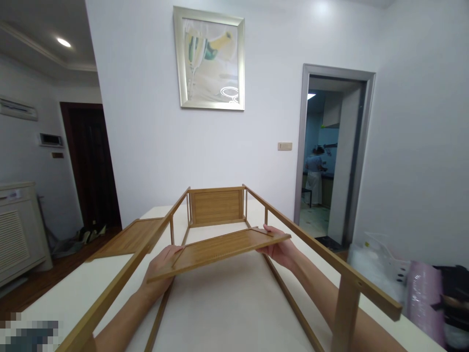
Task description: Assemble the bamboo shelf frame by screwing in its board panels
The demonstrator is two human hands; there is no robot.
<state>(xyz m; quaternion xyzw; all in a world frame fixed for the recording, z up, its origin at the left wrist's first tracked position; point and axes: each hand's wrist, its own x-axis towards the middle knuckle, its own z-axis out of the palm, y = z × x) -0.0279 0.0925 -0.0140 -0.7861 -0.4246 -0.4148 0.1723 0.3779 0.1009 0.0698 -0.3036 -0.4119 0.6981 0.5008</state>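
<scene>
Between the side rails of a wooden frame [284, 211] I hold a wooden panel [220, 247] up off the table, tilted with its right end higher. My left hand [163, 261] is closed on the panel's left end. At the right end, my right hand [278, 247] grips it, with fingers partly hidden beneath the wood. The frame lies on the white table [227, 313], its rails running away from me. An upright end panel [217, 205] closes its far end. Both forearms pass inside the frame, partly behind its near posts.
Another wooden panel [126, 237] lies on the table left of the frame. Bubble wrap and a pink roll [425, 298] stand at the right. Beyond a doorway [306, 146], a person [314, 171] stands in another room. A white cabinet [22, 230] is at the left.
</scene>
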